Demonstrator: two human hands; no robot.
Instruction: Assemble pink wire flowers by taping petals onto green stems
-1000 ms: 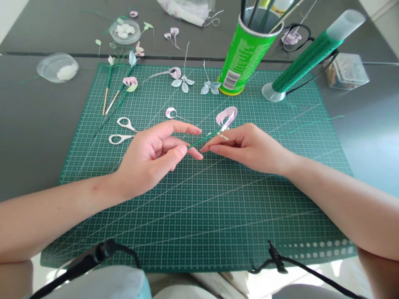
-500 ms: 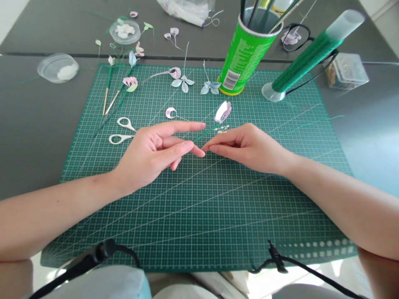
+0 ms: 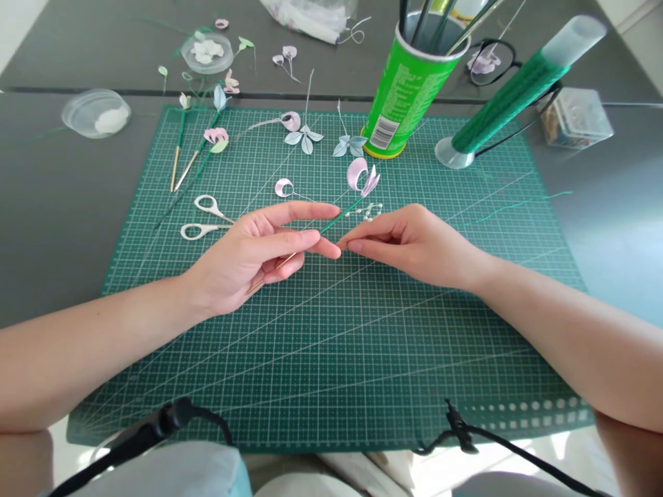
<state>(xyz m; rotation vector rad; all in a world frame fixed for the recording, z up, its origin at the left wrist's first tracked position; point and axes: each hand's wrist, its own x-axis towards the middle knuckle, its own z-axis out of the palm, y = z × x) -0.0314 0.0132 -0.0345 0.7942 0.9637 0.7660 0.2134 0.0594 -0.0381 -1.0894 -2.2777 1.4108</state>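
Observation:
Between the thumb and fingers of my left hand (image 3: 259, 252) is a thin stick-like flower stem (image 3: 339, 217), its upper part wrapped in green and its bare lower end poking out below the palm. Pale lilac petals (image 3: 358, 175) top the stem, tilted up to the right. Close beside the left fingertips, my right hand (image 3: 422, 245) is closed in a pinch; what it holds is too fine to make out. Small whitish beads or buds (image 3: 370, 211) lie on the cutting mat (image 3: 331, 359) just behind it.
White-handled scissors (image 3: 199, 230) lie left of my left hand. Loose petals (image 3: 304, 139) and finished stems (image 3: 180, 145) rest toward the back. A green can (image 3: 409, 90) of rods, a tube wound with green thread (image 3: 510, 100) and a clear box (image 3: 577, 119) stand at back right.
The flower stem has turned in my left fingers, so its petals face another way and its bare lower end now shows. My right hand has hardly moved.

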